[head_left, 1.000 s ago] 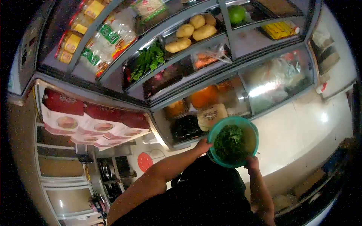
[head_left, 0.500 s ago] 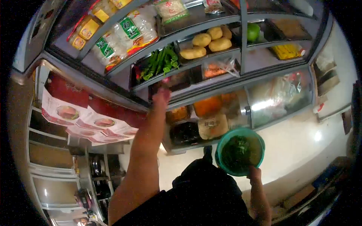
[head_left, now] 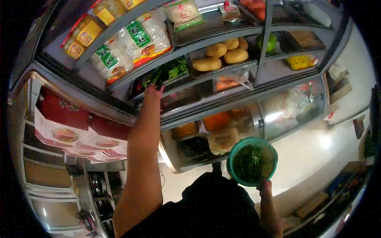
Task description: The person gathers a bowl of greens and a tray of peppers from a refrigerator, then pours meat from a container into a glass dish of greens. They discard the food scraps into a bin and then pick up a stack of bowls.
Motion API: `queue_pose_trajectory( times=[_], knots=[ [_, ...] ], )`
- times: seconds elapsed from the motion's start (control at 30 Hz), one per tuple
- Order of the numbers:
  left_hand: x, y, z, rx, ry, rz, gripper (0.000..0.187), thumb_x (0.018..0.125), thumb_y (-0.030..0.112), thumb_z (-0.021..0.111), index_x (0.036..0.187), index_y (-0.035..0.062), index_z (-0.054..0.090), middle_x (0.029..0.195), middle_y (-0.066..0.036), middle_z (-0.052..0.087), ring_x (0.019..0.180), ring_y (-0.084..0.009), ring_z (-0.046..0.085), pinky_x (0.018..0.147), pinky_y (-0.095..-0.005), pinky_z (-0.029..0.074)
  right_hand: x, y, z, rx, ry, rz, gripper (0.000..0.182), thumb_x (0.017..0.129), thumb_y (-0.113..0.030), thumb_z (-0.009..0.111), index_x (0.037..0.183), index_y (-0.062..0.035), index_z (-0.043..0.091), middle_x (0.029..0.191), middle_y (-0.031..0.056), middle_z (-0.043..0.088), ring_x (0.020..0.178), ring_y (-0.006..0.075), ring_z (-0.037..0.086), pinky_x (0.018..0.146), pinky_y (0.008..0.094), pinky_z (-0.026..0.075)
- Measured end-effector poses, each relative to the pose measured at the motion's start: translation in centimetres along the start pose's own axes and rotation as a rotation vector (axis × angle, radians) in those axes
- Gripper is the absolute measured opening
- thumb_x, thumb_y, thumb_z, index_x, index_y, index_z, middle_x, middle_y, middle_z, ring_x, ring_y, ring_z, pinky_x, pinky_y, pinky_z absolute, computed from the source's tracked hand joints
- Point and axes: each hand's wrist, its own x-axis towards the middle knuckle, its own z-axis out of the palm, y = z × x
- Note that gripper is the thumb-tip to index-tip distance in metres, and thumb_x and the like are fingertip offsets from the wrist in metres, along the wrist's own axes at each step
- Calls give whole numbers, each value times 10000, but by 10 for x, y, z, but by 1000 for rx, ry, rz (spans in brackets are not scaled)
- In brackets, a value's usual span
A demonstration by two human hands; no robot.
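Gripping green bowl (head_left: 252,160) rim, right hand (head_left: 265,185) fingers clamped | left hand (head_left: 153,91) at shelf edge (head_left: 174,81); fingers' state unclear

single head-worn fisheye view, looking forward and down, close over refrigerated display shelves (head_left: 206,39), arms below

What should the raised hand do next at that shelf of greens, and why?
Probably close the fingers on a bunch of the greens. The left hand is up at the edge of their tray and looks empty, while the right hand holds the bowl, already carrying chopped greens, low and upright.
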Motion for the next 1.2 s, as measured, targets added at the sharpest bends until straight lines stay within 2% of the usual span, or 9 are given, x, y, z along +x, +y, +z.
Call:
queue_pose_trajectory(
  times=[0.13, 0.2, 0.23, 0.33, 0.4, 0.63, 0.7, 0.93, 1.2],
  knots=[
    [-9, 7, 4, 423, -260, 443, 217, 823, 235, 414, 962, 91, 496, 1028, -89, 519, 955, -266, 481, 820, -493, 388, 3, 0, 6, 37, -39, 18, 204, 721, -204, 525, 819, -25, 525, 632, 56, 522, 407, 162, 454, 337, 267, 362],
    [-39, 7, 7, 398, -233, 447, 218, 818, 238, 413, 944, 81, 496, 1039, -100, 512, 959, -280, 479, 833, -520, 380, 0, -7, 12, -22, -41, 21, 189, 722, -200, 523, 805, -30, 528, 618, 53, 517, 405, 160, 452, 337, 264, 359],
    [-59, 7, 13, -109, -45, 20, 198, 814, 238, 414, 881, 69, 494, 973, -105, 525, 907, -279, 496, 812, -518, 397, 0, -9, 15, -74, -38, 17, 175, 723, -195, 520, 791, -35, 532, 604, 51, 512, 404, 159, 450, 337, 262, 357],
    [-108, -12, 6, -37, 125, 83, 162, 817, 209, 408, 783, 58, 457, 799, -99, 493, 781, -262, 498, 761, -503, 431, 17, -4, 1, -110, -98, 44, 231, 755, -229, 542, 802, -4, 518, 623, 73, 542, 426, 171, 487, 331, 269, 386],
    [-127, -33, -41, -18, -173, 46, 139, 814, 186, 424, 761, 60, 449, 693, -82, 427, 670, -246, 463, 711, -493, 454, 25, -6, -4, -154, -102, 37, 239, 760, -238, 538, 801, -3, 521, 619, 70, 542, 424, 168, 486, 330, 267, 386],
    [-272, -119, -86, 81, 196, 9, 68, 797, 149, 469, 803, 83, 484, 723, -72, 467, 668, -212, 492, 624, -431, 477, 8, -44, -15, -155, -133, -72, 143, 692, -158, 527, 718, -17, 530, 556, 58, 490, 387, 149, 436, 338, 255, 366],
    [-304, -134, -108, 117, 261, -84, 15, 727, 83, 527, 725, 90, 514, 645, -65, 524, 634, -220, 541, 471, -338, 482, 16, -46, -29, -229, -122, -26, 177, 697, -178, 539, 749, -9, 537, 579, 76, 513, 388, 148, 438, 339, 241, 371],
    [-349, -182, -214, 307, 15, -202, 57, 728, 73, 554, 693, 50, 515, 649, -80, 527, 596, -228, 525, 547, -375, 469, 25, -41, -57, -201, -7, 17, 195, 721, -189, 498, 785, -8, 529, 613, 74, 517, 384, 149, 422, 311, 230, 326],
    [-327, -245, -241, 35, 183, -626, 207, 672, 4, 478, 875, 39, 494, 868, -121, 526, 842, -275, 515, 791, -439, 446, 35, 5, -87, -174, -12, 49, 271, 739, -294, 523, 790, -28, 520, 623, 64, 507, 418, 153, 437, 320, 250, 342]
  ],
)
